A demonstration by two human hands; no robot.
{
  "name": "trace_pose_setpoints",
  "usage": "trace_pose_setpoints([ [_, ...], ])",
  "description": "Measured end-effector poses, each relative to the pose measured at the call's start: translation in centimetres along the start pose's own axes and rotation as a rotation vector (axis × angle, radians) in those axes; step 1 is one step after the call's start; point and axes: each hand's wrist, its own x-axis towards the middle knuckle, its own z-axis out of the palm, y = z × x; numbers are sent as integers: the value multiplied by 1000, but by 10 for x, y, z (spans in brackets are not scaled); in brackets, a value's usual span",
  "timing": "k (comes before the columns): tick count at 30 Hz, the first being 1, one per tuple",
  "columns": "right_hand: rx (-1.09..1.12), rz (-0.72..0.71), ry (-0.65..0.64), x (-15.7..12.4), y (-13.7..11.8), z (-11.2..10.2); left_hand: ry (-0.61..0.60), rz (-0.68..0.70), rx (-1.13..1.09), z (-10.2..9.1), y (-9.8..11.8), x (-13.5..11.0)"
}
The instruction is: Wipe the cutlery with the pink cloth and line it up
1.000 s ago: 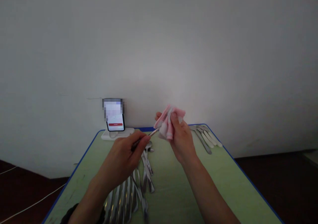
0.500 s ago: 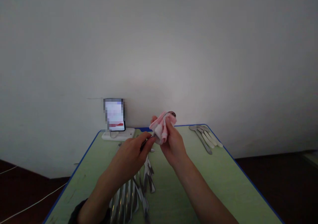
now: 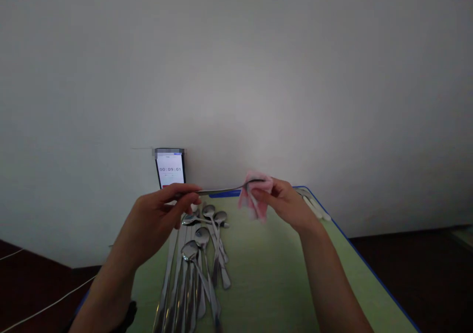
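A metal spoon (image 3: 219, 191) is held nearly level above the table, seen from the side. My left hand (image 3: 157, 224) pinches its handle end between thumb and fingers. At the other end, a pink-and-white cloth (image 3: 254, 200) is folded about the spoon's head, which is partly hidden. My right hand (image 3: 293, 202) is closed on this cloth, thumb in front, with the spoon's head between its folds. Below my left hand lie several loose metal spoons (image 3: 202, 237), bowls toward the wall, partly overlapping long metal handles (image 3: 177, 293).
The green table (image 3: 273, 269) has a blue edge and stands against a grey wall (image 3: 236, 77). A phone (image 3: 170, 168) showing a timer leans upright at the back left. More cutlery with pale handles (image 3: 314, 207) lies at the back right corner, partly behind my right forearm.
My hands have moved apart, left hand leftward and right hand rightward. The spoon has turned from slanted to nearly level, exposing more of its handle. The spoons below have come into sight.
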Motion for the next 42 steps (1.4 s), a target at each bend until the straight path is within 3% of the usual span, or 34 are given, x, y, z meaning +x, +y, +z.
trace_pose_setpoints([
  [7,-672,-28,-141,-16,-22,-11,-100,114,185,1,-3,-2],
  [15,-986,61,-223,-29,-33,0,-196,255,242,9,2,-6],
  [23,-804,-31,-484,-27,-37,12,-242,268,173,12,6,-7],
  [29,-646,-163,-533,-22,-40,11,-137,194,105,6,6,-5],
  [35,-586,-150,-569,-19,-36,17,-162,153,88,4,4,-1],
  [39,-476,-141,-631,-17,-33,13,-203,208,140,0,-1,-1],
  [42,-381,-108,-660,-14,-29,9,-202,336,202,-4,-5,-1],
])
